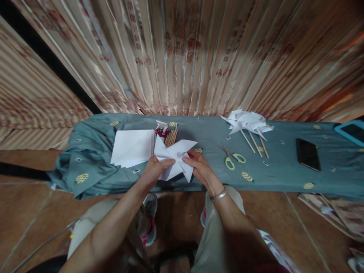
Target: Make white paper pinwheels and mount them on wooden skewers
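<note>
A white paper pinwheel (176,154) is held between my two hands over the front of the cloth-covered bench. My left hand (156,169) grips its left side, thumb lying on top near the centre. On the opposite side my right hand (200,167) pinches it, thumb on top and fingers behind. Just beyond the pinwheel lie several wooden sticks (171,137), their near ends hidden by the paper. A small open red box (161,129) with tiny metal pieces sits beside them. To the left is a stack of white paper squares (133,147).
Scissors with yellow-green handles (233,160) lie right of my hands. Farther right, finished pinwheels on sticks (247,123) are piled together. A black phone (308,154) and a blue-framed device (352,132) rest at the right end of the bench (280,176). A patterned curtain (182,57) hangs behind.
</note>
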`<state>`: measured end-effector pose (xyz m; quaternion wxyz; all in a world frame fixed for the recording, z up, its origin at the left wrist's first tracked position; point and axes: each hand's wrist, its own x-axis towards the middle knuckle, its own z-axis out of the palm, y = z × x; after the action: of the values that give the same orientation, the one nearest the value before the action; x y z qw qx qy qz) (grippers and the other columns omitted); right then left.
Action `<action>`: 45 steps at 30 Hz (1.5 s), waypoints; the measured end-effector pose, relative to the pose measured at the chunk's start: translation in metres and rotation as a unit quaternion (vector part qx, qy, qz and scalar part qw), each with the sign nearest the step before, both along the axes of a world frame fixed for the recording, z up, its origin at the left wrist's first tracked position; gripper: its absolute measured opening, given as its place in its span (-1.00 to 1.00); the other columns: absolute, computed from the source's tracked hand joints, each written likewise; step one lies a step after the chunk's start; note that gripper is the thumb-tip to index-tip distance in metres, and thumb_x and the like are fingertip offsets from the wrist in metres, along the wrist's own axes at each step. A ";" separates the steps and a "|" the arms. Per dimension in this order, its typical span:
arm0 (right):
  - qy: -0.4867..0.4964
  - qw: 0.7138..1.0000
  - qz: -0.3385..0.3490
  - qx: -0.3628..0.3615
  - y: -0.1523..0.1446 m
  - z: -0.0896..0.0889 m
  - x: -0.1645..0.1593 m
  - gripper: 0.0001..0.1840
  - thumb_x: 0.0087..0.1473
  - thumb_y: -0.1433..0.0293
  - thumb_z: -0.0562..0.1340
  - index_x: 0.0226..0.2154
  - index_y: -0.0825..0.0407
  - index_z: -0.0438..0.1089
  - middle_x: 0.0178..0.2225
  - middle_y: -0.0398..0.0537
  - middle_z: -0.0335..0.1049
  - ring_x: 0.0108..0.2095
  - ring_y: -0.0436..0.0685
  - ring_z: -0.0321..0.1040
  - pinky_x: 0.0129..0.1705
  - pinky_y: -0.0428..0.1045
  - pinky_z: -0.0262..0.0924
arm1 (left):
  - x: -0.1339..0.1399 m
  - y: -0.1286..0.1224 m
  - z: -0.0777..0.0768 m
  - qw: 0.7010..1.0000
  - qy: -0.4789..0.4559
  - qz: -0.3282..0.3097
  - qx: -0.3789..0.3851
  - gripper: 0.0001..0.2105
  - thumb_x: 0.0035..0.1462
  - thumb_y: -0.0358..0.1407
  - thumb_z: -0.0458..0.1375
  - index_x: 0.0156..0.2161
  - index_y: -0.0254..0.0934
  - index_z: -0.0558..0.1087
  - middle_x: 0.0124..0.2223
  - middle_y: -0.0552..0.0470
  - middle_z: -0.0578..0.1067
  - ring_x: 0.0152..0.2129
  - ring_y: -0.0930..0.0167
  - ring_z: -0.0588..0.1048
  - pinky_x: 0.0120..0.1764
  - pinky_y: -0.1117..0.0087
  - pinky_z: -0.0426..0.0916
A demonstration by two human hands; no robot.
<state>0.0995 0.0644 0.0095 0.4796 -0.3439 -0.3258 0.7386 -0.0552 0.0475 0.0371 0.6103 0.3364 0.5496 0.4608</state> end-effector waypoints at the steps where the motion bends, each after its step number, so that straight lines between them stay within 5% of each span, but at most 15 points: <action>1: 0.005 1.000 -0.007 0.004 0.000 0.000 0.001 -0.54 -0.34 0.29 0.48 -0.28 0.00 0.49 -0.34 -0.14 0.55 -0.30 0.11 0.47 -0.17 0.01 0.30 | -0.001 0.000 0.001 1.000 -0.003 0.006 0.001 -0.62 -0.42 -0.24 0.40 -0.37 -0.36 0.57 -0.40 -0.03 0.61 -0.49 0.36 0.53 -0.35 0.39 0.39; 6: 0.005 0.999 -0.048 0.003 0.003 0.001 0.007 -0.63 -0.26 0.24 0.46 -0.30 -0.02 0.53 -0.34 -0.13 0.56 -0.32 0.02 0.45 -0.21 -0.08 0.27 | -0.021 0.007 0.015 0.997 0.010 0.073 0.017 -0.62 -0.45 -0.24 0.42 -0.41 -0.39 0.55 -0.45 -0.06 0.60 -0.47 0.28 0.55 -0.39 0.36 0.42; 12: -0.031 0.995 -0.098 -0.004 0.007 -0.006 0.012 -0.71 -0.33 0.27 0.49 -0.44 -0.02 0.55 -0.44 -0.16 0.54 -0.41 -0.01 0.43 -0.28 -0.09 0.27 | -0.063 0.017 0.034 0.947 -0.063 0.290 0.123 -0.70 -0.39 -0.45 0.34 -0.38 -0.34 0.52 -0.47 0.07 0.58 -0.47 0.35 0.56 -0.30 0.38 0.49; 20: -0.223 0.965 -0.054 0.126 0.010 -0.022 0.002 -0.80 -0.15 0.24 0.37 -0.43 0.00 0.53 -0.52 -0.14 0.52 -0.46 0.04 0.42 -0.33 -0.05 0.27 | -0.086 0.018 0.041 0.914 -0.112 0.362 0.146 -0.79 -0.35 -0.49 0.31 -0.45 -0.34 0.50 -0.49 0.07 0.57 -0.53 0.37 0.55 -0.34 0.37 0.51; 23: -0.356 0.899 0.021 0.254 0.031 -0.003 -0.013 -0.84 0.03 0.32 0.24 -0.35 0.00 0.53 -0.38 -0.09 0.56 -0.34 0.10 0.48 -0.24 -0.03 0.29 | -0.089 0.019 0.040 0.910 -0.129 0.365 0.146 -0.79 -0.38 -0.46 0.32 -0.48 -0.35 0.50 -0.51 0.06 0.56 -0.53 0.35 0.55 -0.32 0.34 0.52; 25: -0.491 0.797 0.054 0.348 0.053 0.017 -0.029 -0.80 0.10 0.41 0.17 -0.28 0.00 0.53 -0.27 -0.08 0.57 -0.23 0.11 0.48 -0.16 -0.03 0.27 | -0.091 0.019 0.039 0.906 -0.132 0.372 0.149 -0.78 -0.40 -0.44 0.33 -0.47 -0.35 0.51 -0.49 0.06 0.56 -0.50 0.34 0.55 -0.29 0.33 0.51; 28: -0.683 0.598 0.127 0.399 0.090 0.042 -0.060 -0.66 0.20 0.49 0.06 -0.08 -0.01 0.47 -0.09 -0.07 0.52 -0.09 0.07 0.44 -0.09 -0.09 0.23 | -0.094 0.019 0.039 0.899 -0.130 0.383 0.168 -0.75 -0.40 -0.43 0.34 -0.44 -0.33 0.51 -0.41 0.03 0.59 -0.38 0.32 0.57 -0.21 0.33 0.49; 29: -0.702 0.573 0.139 0.400 0.101 0.046 -0.070 -0.65 0.19 0.50 0.06 -0.08 0.00 0.47 -0.07 -0.05 0.51 -0.06 0.08 0.43 -0.07 -0.10 0.22 | -0.095 0.019 0.039 0.898 -0.131 0.385 0.170 -0.74 -0.40 -0.43 0.34 -0.43 -0.33 0.51 -0.39 0.02 0.59 -0.35 0.31 0.57 -0.19 0.33 0.48; 36: -0.777 0.471 0.179 0.377 0.138 0.039 -0.108 -0.69 0.16 0.52 0.08 -0.19 0.14 0.52 -0.16 0.24 0.52 -0.04 0.24 0.41 -0.04 -0.01 0.20 | -0.103 0.015 0.042 0.894 -0.148 0.387 0.169 -0.69 -0.41 -0.43 0.33 -0.38 -0.36 0.52 -0.34 -0.03 0.60 -0.24 0.25 0.56 -0.11 0.28 0.45; 45: -0.801 0.434 0.192 0.366 0.142 0.040 -0.113 -0.65 0.21 0.40 0.06 -0.04 0.02 0.45 -0.09 0.06 0.51 -0.05 0.14 0.41 -0.07 -0.08 0.20 | -0.108 0.014 0.039 0.896 -0.148 0.388 0.157 -0.64 -0.37 -0.40 0.35 -0.31 -0.37 0.53 -0.33 -0.06 0.60 -0.34 0.27 0.58 -0.22 0.28 0.49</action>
<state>-0.0132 0.2063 0.0492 -0.0691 -0.5024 -0.8617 0.0179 -0.1630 0.0613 0.0759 0.3966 0.1154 0.4607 0.7856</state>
